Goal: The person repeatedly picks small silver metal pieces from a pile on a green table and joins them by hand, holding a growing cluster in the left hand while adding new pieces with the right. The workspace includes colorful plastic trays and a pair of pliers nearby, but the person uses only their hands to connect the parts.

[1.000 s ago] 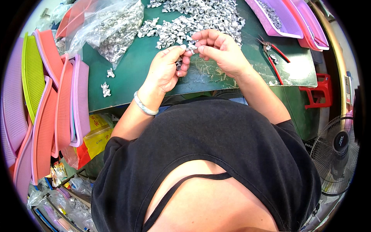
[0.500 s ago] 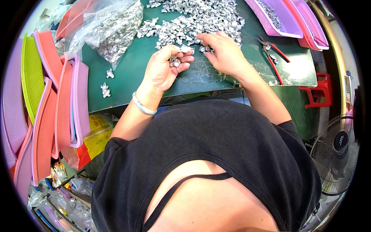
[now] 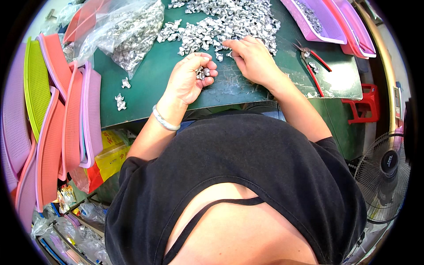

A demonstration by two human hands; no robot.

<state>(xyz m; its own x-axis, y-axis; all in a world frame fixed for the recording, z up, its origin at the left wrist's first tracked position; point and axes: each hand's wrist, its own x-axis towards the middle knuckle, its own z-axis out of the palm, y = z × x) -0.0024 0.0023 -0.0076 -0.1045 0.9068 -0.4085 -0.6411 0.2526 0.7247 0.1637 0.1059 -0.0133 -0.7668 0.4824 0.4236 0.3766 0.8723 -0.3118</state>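
Observation:
Small silvery metal castings, figure-shaped, lie in a big loose pile across the far side of the green table. My left hand is curled palm-up near the table's front, closed round several castings. To its right, my right hand reaches palm-down to the near edge of the pile. Its index finger is stretched out over the castings, and the thumb is held apart from it. A single casting sits on the table between the two hands. The undersides of the right fingers are partly hidden.
A clear plastic bag of castings lies at the left, near two loose castings. Red-handled pliers rest on the right. Purple baskets stand back right, stacked baskets far left. A red stool and a fan are at right.
My left fingers have curled in, and the casting at their tips no longer shows there. The right hand has shifted slightly left, and a lone casting now shows between the hands.

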